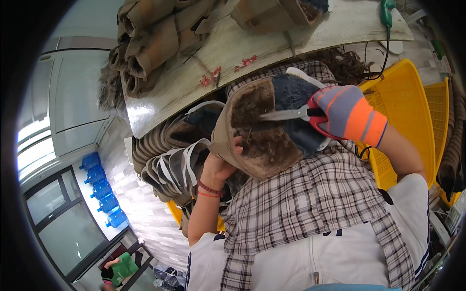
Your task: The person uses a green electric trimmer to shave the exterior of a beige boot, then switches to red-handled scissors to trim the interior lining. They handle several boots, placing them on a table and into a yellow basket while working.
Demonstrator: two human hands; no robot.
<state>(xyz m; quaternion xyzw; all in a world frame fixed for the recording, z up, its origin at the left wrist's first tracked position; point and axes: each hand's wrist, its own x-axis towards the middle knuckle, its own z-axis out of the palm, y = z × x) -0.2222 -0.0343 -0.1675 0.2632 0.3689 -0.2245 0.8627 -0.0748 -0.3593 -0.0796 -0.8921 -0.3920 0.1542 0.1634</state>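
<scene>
Over my lap lies an opened tan boot upper point(264, 150), lined with brown fur and a dark blue fleecy part, with a white strip along one edge. My left hand point(224, 164) is bare and grips its left rim, some fingers showing inside the lining. In a grey and orange striped glove, my right hand point(342, 110) is closed round the red handles of a pair of scissors point(286, 115). The blades point left across the fur; whether they touch it I cannot tell. A plaid apron point(301, 194) covers my lap.
A pale worktop point(272, 51) ahead bears several rolled tan uppers point(153, 48), another upper point(272, 14) and a green corded tool point(387, 13). More stacked uppers point(170, 140) sit left. Yellow baskets point(405, 106) stand right. Blue water bottles point(102, 190) and another person point(116, 269) are far left.
</scene>
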